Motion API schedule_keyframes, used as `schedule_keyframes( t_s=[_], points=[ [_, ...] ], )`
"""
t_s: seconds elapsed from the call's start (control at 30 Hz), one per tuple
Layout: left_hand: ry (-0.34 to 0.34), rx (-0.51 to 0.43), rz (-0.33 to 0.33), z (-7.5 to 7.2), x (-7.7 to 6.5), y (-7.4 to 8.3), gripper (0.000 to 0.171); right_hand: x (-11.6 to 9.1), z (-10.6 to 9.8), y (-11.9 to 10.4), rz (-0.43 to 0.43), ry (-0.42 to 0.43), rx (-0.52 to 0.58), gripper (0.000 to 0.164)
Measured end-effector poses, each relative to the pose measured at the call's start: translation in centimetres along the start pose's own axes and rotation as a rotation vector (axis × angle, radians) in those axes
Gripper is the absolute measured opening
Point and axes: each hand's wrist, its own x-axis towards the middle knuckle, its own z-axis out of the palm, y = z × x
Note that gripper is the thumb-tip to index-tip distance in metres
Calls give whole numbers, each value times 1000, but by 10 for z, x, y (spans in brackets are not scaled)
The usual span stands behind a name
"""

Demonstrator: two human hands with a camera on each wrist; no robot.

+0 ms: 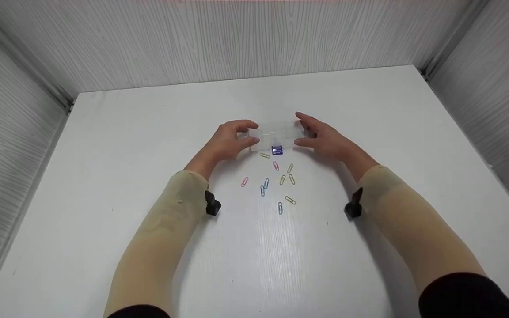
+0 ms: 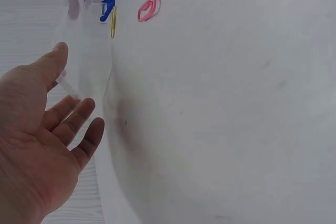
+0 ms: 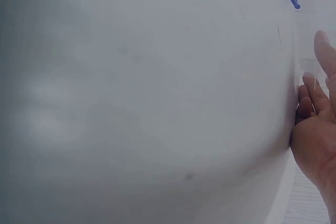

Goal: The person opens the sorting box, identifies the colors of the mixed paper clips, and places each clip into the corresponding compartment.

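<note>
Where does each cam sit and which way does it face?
Head: on the head, facing forward and down at table, clear box and paper clips; both forearms, left hand and right hand show.
Left wrist: worn there, facing table and box; left hand at left edge.
Right wrist: worn there, facing mostly table; right hand at right edge.
Wrist views share: blue clasp.

A white table (image 1: 254, 274) between grey wood-grained side panels (image 1: 502, 88), a matching back panel (image 1: 237, 44) behind it

Pale glare on the white tabletop (image 1: 276, 260), wrist views hazier
</note>
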Motion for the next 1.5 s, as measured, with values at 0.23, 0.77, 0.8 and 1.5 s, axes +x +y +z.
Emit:
schedule_keyframes(
  t_s=[0.23, 0.77, 0.8, 1.5],
  points=[
    [180, -39, 122, -2, 4, -1, 39, -1, -1, 0, -8, 5, 19, 88],
    [429, -135, 206, 1, 18, 5, 8, -2, 1, 1, -18, 2, 58, 92],
    [430, -132, 205, 1, 18, 5, 7, -2, 1, 1, -18, 2, 56, 93],
    [162, -87, 49, -2, 21, 1, 55, -6, -3, -3, -11, 7, 85, 74]
  ],
)
